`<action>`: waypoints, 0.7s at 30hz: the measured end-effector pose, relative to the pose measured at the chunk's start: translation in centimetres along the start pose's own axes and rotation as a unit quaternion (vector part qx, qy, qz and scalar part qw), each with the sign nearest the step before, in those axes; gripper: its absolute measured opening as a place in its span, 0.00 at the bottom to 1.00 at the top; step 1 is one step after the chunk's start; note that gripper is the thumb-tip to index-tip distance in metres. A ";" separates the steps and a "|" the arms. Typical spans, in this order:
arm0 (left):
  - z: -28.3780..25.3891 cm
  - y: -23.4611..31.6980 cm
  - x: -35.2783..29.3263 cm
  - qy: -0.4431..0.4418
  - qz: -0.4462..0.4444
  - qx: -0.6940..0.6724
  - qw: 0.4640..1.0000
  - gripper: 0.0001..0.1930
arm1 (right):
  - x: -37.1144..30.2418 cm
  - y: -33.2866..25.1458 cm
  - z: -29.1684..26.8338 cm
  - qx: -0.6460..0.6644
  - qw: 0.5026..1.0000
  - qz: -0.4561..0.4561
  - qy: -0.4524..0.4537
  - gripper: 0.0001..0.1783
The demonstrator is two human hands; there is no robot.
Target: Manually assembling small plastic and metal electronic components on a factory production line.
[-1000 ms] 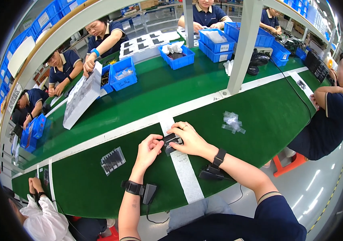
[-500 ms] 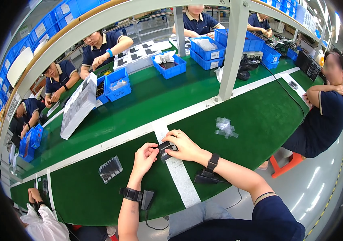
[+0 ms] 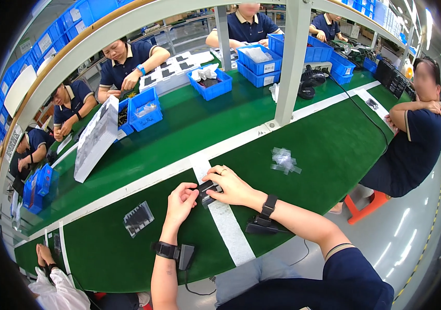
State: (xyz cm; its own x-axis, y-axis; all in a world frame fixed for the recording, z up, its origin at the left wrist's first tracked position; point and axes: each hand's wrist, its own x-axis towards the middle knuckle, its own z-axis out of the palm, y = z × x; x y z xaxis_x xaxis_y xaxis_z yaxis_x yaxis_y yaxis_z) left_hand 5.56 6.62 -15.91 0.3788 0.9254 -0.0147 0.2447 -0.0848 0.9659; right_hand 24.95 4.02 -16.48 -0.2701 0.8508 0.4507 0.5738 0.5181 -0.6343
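A small black rectangular part (image 3: 206, 198) rests at the white strip (image 3: 229, 232) that crosses the green tabletop before me. My right hand (image 3: 235, 188) grips it from above and the right, thumb and fingers around its sides. At its left edge is my left hand (image 3: 179, 206), thumb and forefinger pinched together; whatever lies between those fingertips is too small to make out. To the left lies a clear sheet or bag with dark strips (image 3: 139, 219). A loose pile of clear plastic pieces (image 3: 285, 160) lies to the right, beyond my right hand.
Black wrist straps with small boxes and cables sit on both forearms. A grey post (image 3: 292, 62) rises from the bench's far edge. Past it are blue bins (image 3: 145, 111), a tilted white foam tray (image 3: 96, 137) and several co-workers. Another person (image 3: 412, 139) sits at right.
The whole view has shifted slightly. Both hands keep nearly the same place at the black part, with the left fingertips still pinched beside it.
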 end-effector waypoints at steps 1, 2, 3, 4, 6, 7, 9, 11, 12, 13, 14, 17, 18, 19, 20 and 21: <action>0.0 0.1 0.0 -0.002 0.000 0.011 1.000 0.10 | -0.1 -0.1 -0.1 -0.003 1.000 0.006 -0.007 0.19; 0.1 0.1 -0.1 -0.002 0.000 0.010 1.000 0.10 | -0.2 -0.1 -0.1 -0.003 1.000 0.006 -0.008 0.19; 0.1 0.1 0.0 -0.005 0.001 0.006 1.000 0.10 | -0.1 0.0 -0.1 0.000 1.000 0.009 -0.006 0.19; 0.0 0.1 0.1 -0.007 0.001 0.003 1.000 0.10 | 0.0 0.1 -0.1 0.003 1.000 0.013 -0.004 0.19; 0.0 -0.1 0.0 -0.005 -0.004 0.004 1.000 0.10 | -0.1 0.1 0.0 -0.004 1.000 0.003 0.003 0.19; 0.0 -0.2 -0.1 -0.002 -0.011 0.003 1.000 0.10 | -0.2 0.0 0.1 -0.012 1.000 -0.005 0.008 0.19; 0.0 -0.2 0.2 -0.005 -0.005 0.003 1.000 0.10 | 0.0 0.1 0.0 0.002 1.000 0.001 0.002 0.19; 0.0 -0.1 -0.1 -0.005 -0.004 0.001 1.000 0.10 | 0.0 0.1 -0.1 0.013 1.000 0.004 -0.007 0.20; 0.1 0.1 0.0 -0.003 -0.004 0.006 1.000 0.10 | 0.1 0.0 -0.3 0.017 1.000 0.002 -0.009 0.20; 0.2 0.3 0.1 0.000 -0.004 0.011 1.000 0.10 | 0.0 0.1 -0.2 0.012 1.000 0.000 -0.006 0.20; 0.2 0.5 0.0 0.002 -0.002 0.016 1.000 0.10 | -0.1 0.1 -0.2 0.008 1.000 -0.001 -0.003 0.20; 0.3 0.5 0.1 -0.007 -0.009 0.015 1.000 0.10 | -0.1 0.5 -0.1 0.023 1.000 0.006 -0.002 0.19; 0.3 0.6 -0.3 -0.012 -0.019 0.020 1.000 0.10 | -0.1 0.4 0.0 0.022 1.000 0.005 -0.005 0.19; 0.2 0.5 -0.3 -0.010 -0.019 0.018 1.000 0.10 | -0.1 0.3 0.1 0.017 1.000 0.001 0.001 0.19; 0.0 0.4 -0.1 -0.012 -0.009 0.016 1.000 0.10 | 0.0 0.2 0.2 0.012 1.000 -0.002 0.005 0.19; 0.0 0.3 -0.3 -0.013 -0.002 0.013 1.000 0.10 | 0.1 0.0 0.1 0.000 1.000 -0.005 0.005 0.20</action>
State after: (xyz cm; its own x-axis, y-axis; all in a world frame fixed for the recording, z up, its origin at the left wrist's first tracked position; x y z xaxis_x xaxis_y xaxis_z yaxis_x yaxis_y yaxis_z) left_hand 5.51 6.36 -15.60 0.4005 0.9159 -0.0263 0.2688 -0.0900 0.9590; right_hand 24.89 4.12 -16.52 -0.2679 0.8442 0.4644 0.5707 0.5274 -0.6295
